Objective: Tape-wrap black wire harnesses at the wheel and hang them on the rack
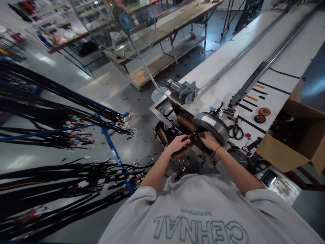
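Note:
In front of my chest, both hands meet at the near end of the long white table [273,54]. My left hand [179,143] is closed, its fingertips at the left side of a small dark piece [195,138]. At the right side of that piece my right hand [210,140], with a red band at the wrist, has its fingers curled in. What exactly they pinch is too dark to make out. Just beyond my right hand is a large round grey machine part [212,126] with a white label. Loose wires [223,111] and black-handled scissors [236,131] lie beside it.
A small motor unit [181,90] sits at the table's left corner. Tape rolls [264,112] and dark strips lie rightward. An open cardboard box [281,154] stands at right. Black cable bundles [50,132] hang on a blue rack [110,142] at left. Ahead stands a fan [125,21].

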`<state>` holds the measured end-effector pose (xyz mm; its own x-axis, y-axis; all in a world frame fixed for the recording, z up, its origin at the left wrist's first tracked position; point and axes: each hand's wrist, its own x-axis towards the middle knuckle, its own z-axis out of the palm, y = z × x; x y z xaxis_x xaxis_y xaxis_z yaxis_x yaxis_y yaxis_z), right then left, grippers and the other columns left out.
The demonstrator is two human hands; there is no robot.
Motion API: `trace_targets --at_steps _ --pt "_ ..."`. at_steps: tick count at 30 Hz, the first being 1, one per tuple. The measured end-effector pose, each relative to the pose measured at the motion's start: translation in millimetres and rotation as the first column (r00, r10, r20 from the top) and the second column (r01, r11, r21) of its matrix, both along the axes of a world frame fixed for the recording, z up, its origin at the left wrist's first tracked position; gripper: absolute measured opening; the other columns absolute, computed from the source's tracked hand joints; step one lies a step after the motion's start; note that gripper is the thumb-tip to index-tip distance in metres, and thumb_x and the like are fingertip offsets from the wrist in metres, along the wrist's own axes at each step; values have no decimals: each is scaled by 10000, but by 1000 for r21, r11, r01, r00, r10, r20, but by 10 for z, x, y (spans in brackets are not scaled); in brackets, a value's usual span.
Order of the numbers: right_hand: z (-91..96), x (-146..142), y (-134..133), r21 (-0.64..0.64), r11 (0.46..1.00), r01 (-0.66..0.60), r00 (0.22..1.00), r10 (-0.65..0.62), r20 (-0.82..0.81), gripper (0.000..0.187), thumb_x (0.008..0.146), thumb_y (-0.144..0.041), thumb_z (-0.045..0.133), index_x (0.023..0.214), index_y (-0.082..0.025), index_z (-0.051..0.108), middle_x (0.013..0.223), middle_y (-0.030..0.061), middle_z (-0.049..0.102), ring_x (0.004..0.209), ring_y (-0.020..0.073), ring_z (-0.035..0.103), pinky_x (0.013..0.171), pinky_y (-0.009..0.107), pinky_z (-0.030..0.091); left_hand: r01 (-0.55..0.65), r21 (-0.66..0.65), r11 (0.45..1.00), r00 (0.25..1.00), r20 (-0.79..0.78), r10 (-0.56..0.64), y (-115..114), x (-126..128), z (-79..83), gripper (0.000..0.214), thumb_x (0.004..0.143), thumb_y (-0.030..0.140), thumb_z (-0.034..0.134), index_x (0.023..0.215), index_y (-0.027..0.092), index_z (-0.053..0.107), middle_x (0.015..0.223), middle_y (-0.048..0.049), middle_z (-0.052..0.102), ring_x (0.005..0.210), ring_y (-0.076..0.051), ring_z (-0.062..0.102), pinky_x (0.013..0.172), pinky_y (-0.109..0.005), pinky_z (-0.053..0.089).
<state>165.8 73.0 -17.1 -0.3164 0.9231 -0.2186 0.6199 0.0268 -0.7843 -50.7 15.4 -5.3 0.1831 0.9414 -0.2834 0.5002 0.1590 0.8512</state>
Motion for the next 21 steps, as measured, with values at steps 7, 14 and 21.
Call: trace_targets --at_steps 7,14,21 --pt "-101 164 -177 109 994 15 984 5 -180 76 791 -224 568 790 -240 494 684 2 584 659 196 584 726 347 477 53 -239 969 963 269 14 140 67 -97 532 844 616 545 954 106 652 886 -81 714 684 -136 557 554 -229 381" --pt "-46 74 -221 282 959 -3 965 77 -250 100 860 -259 509 956 -234 519 889 61 689 812 220 674 769 359 520 -42 -141 989 983 171 67 26 275 -405 379 882 450 563 1010 116 688 872 -65 735 707 -150 612 653 -253 477" --pt "-12 -14 23 518 816 -256 955 296 7 217 939 -242 431 1039 -207 620 1174 126 655 1114 244 598 962 407 478 -93 -24 995 992 83 94 -130 403 -371 371 935 395 482 1058 117 695 781 -49 732 688 -165 642 708 -270 509"
